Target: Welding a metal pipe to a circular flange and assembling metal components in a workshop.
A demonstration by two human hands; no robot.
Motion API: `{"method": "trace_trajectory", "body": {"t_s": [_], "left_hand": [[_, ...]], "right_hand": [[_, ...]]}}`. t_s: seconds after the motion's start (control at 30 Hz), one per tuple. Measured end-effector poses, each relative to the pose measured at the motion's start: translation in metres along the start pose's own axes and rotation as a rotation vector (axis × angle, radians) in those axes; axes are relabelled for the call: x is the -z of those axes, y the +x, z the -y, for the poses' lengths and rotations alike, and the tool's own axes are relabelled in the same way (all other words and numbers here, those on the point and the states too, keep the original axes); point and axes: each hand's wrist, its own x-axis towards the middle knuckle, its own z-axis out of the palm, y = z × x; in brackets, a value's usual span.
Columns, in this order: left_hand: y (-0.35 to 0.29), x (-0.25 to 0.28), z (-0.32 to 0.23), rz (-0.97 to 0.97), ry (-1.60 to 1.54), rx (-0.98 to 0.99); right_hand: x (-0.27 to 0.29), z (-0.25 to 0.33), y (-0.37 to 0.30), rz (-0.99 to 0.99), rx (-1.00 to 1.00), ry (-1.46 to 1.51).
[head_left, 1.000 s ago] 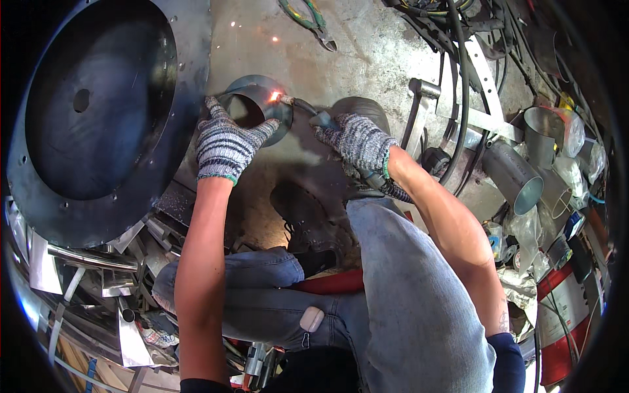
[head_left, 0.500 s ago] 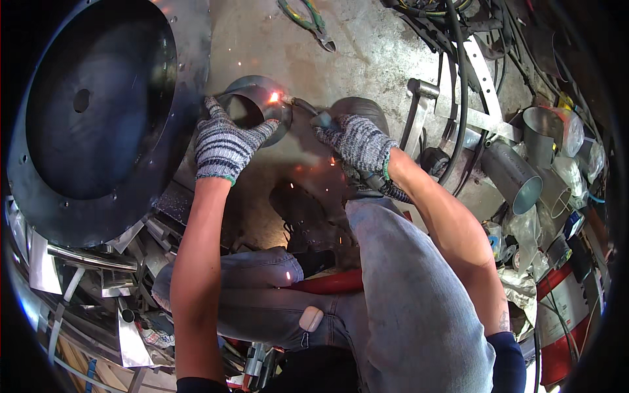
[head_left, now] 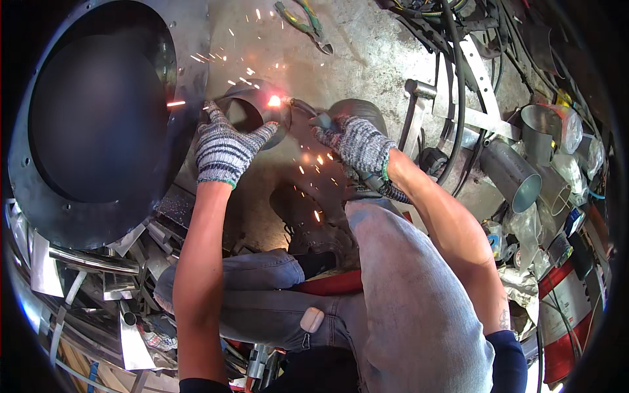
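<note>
the left hand (head_left: 226, 145), in a knit work glove, is clamped over the rim of a short metal duct collar (head_left: 252, 114) lying on the concrete floor (head_left: 367, 59) just beside the big round steel plate (head_left: 98, 124), seemingly to keep it from rolling. the right hand (head_left: 357, 145), gloved too, is wrapped around a welding torch (head_left: 313, 112) whose tip meets the collar's far rim, where a bright arc (head_left: 274, 101) throws sparks. pliers (head_left: 303, 21) lie beyond, cut pipe sections (head_left: 514, 173) toward the floor's right edge.
</note>
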Motion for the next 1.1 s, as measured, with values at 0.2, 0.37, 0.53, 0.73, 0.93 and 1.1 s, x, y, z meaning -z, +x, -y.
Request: {"method": "trace_trajectory", "body": {"t_s": [0.2,0.37,0.53,0.73,0.93,1.1], "left_hand": [[-0.003,-0.008,-0.015,0.130,-0.061,-0.098],[-0.001,-0.004,0.017,-0.194,0.185,-0.454],[0.002,-0.004,0.007,-0.115,-0.162,-0.266],[-0.007,0.020,-0.018,0.088,-0.129,0.027],[-0.001,0.010,-0.002,0.079,-0.036,-0.065],[-0.002,0.004,-0.006,0.044,-0.048,-0.101]], "right_hand": [[0.003,-0.061,-0.008,-0.318,0.396,-0.049],[-0.003,-0.021,-0.006,-0.169,0.090,0.018],[-0.005,-0.035,-0.010,-0.231,0.096,0.141],[-0.008,-0.047,0.003,-0.333,0.257,0.019],[-0.002,-0.021,0.002,-0.116,0.047,0.072],[0.002,-0.019,0.010,-0.002,0.012,0.037]]}}
